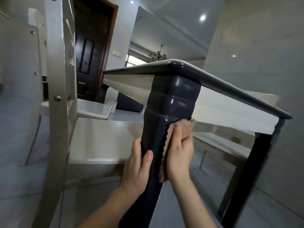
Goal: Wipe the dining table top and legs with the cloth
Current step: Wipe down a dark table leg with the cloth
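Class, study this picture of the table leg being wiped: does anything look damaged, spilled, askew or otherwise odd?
Nothing stands out. The left hand grips the glossy dark table leg, the right hand presses the cloth against it, and no spill, crack or chip shows there.

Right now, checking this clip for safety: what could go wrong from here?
The cloth is only pressed flat by the right hand against the table leg, so it may slip off. The table corner juts just above; rising carelessly could bump it. The chair stands close beside the left hand gripping the leg; an elbow might knock it.
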